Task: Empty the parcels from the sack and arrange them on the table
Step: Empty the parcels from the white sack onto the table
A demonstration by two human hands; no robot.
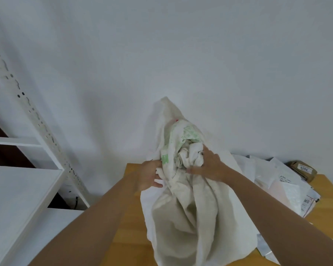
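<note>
Gripping sack (183, 198), both hands (150, 175), table (131, 223) edge

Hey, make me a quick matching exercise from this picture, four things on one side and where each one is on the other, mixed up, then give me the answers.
Things:
1. sack
2. brown box
3. white shelf unit
4. white mailers

Places:
A. far right corner of the table
B. gripped by the left hand and right hand
C. left of the table
D. piled on the table, right of the sack

Pairs: 1-B, 2-A, 3-C, 4-D
</note>
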